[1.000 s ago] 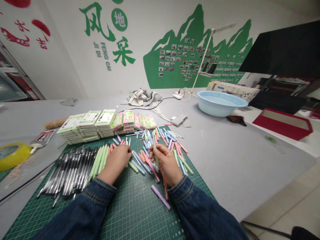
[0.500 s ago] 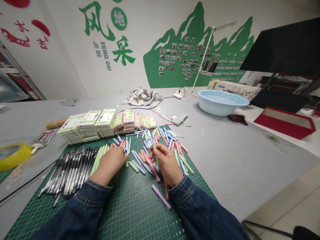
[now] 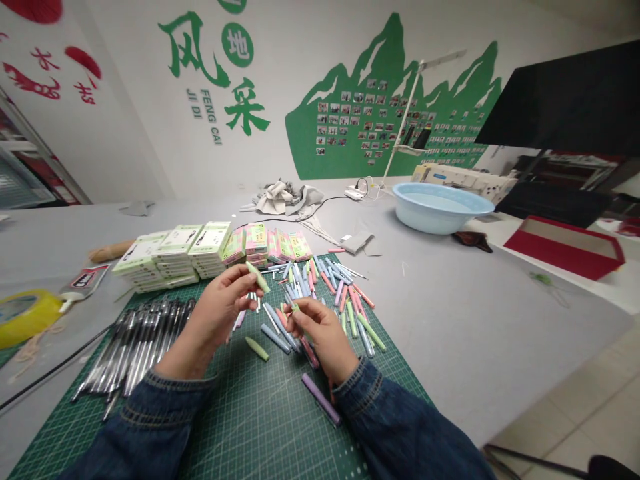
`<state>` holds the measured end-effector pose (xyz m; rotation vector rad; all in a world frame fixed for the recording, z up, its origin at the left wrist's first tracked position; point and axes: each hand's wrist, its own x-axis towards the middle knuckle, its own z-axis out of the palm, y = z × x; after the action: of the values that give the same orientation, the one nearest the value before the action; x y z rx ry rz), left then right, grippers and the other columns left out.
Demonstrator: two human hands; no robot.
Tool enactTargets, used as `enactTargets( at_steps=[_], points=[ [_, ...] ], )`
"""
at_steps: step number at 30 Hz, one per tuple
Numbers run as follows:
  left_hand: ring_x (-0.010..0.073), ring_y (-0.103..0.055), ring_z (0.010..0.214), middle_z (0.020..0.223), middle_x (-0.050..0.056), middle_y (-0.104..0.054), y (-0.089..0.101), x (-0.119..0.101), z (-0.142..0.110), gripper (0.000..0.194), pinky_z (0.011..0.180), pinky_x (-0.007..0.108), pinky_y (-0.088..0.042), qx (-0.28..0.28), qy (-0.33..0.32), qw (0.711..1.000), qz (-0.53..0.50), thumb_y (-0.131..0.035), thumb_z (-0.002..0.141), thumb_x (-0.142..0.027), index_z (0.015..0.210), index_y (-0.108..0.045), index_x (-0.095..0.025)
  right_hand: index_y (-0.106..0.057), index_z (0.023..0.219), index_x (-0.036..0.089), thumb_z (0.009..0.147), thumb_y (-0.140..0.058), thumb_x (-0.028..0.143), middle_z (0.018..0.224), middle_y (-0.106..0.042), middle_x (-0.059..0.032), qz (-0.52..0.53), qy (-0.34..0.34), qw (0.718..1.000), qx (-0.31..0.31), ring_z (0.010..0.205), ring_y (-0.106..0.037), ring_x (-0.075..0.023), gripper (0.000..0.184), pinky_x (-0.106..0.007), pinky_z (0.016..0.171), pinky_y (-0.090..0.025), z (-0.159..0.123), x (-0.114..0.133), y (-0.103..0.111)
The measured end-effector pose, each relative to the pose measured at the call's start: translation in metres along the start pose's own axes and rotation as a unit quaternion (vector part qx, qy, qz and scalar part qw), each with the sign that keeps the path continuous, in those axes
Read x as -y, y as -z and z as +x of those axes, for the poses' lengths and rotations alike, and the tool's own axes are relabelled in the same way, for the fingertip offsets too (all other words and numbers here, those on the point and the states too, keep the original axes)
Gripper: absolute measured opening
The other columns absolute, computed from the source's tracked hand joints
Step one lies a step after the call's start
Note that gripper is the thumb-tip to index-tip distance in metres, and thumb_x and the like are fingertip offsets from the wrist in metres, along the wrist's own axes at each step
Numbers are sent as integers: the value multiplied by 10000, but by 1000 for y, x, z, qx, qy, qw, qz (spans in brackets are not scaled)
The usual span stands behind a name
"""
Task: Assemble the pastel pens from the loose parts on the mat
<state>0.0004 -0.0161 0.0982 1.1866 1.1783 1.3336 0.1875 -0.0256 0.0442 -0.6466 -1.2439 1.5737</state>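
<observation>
My left hand (image 3: 220, 312) is raised above the green cutting mat (image 3: 250, 427), pinching a pale green pen barrel (image 3: 257, 277) in its fingertips. My right hand (image 3: 320, 340) pinches a small green pen part (image 3: 295, 307), partly hidden by the fingers. Just below them, a loose pale green pen piece (image 3: 257, 348) lies on the mat. A heap of pastel pen parts (image 3: 330, 293) spreads beyond my right hand. Black gel pens (image 3: 135, 347) lie in a row left of my left hand, and a purple pen (image 3: 320, 399) lies near my right wrist.
Stacked boxes of pens (image 3: 170, 257) stand at the mat's far edge on a grey table (image 3: 450, 313). A yellow tape roll (image 3: 25, 319) sits at the left. A pale blue basin (image 3: 440, 208), a sewing machine (image 3: 465, 179) and a red box (image 3: 565, 247) stand farther right.
My left hand has lifted off the mat and now holds a pale green barrel. My right hand has moved left, and a pale green piece now lies on the mat.
</observation>
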Motion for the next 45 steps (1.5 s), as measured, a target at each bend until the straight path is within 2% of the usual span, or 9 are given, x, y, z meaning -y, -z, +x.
enactTargets(
  at_steps=[4,9,14,21,27,30,34,40,45],
  points=[
    [127,-579,722,846,24,-622,-13,-12,-6,207,526,192,-490,-27,-42,995,-81,-674,758,-289,917,-633,-163,-665,895,179,838,-608,338,653,-593,5,-4,5,1000,10,575,-487,-118,179,-252,591,-390,0,-3,-1],
    [125,-583,693,843,27,-641,-21,-15,-10,196,532,206,-505,-37,-50,996,-62,-685,749,-306,867,-639,-157,-665,901,185,840,-605,342,649,-589,8,-6,7,1000,12,568,-480,-119,178,-255,586,-388,0,-3,1],
    [142,-608,733,866,32,-648,-22,-13,-10,226,541,214,-518,-39,-56,997,-48,-681,758,-317,916,-635,-164,-665,901,182,835,-613,339,647,-590,8,-5,5,1000,12,570,-481,-118,178,-251,584,-386,1,-3,0],
    [173,-618,739,838,39,-644,-30,-4,-14,215,563,263,-538,20,-62,998,25,-669,760,-344,879,-630,-169,-677,918,186,842,-604,346,658,-590,9,-6,3,1000,13,574,-479,-118,191,-254,585,-388,0,-3,0],
    [153,-602,663,779,21,-633,-36,5,-18,169,565,253,-522,76,-48,994,66,-622,803,-342,866,-630,-185,-683,878,178,812,-636,334,676,-599,8,-12,-6,1000,-19,540,-471,-107,176,-248,542,-385,1,-5,-1],
    [152,-599,676,851,29,-635,-35,6,-17,167,567,255,-520,74,-55,994,59,-633,797,-337,874,-632,-189,-630,877,197,772,-682,312,667,-589,27,15,-1,999,-37,518,-484,-105,164,-240,515,-395,2,-8,-1],
    [150,-588,683,805,12,-621,-35,8,-17,150,600,252,-500,59,-67,993,76,-680,760,-316,826,-643,-188,-556,832,206,738,-717,281,671,-578,44,32,4,999,-42,511,-504,-101,200,-233,505,-419,3,-12,0],
    [130,-545,654,734,0,-623,-37,14,-15,147,610,233,-433,26,-63,994,81,-704,741,-314,775,-673,-175,-554,815,202,653,-779,206,681,-597,54,32,-2,999,-43,547,-544,-104,278,-229,531,-451,1,-15,0],
    [141,-578,742,772,-15,-632,-38,19,-14,190,689,237,-445,1,-63,998,26,-763,674,-241,824,-657,-189,-565,758,181,683,-756,226,570,-601,50,16,-13,998,-65,486,-555,-111,210,-226,500,-430,0,-15,0]
  ],
)
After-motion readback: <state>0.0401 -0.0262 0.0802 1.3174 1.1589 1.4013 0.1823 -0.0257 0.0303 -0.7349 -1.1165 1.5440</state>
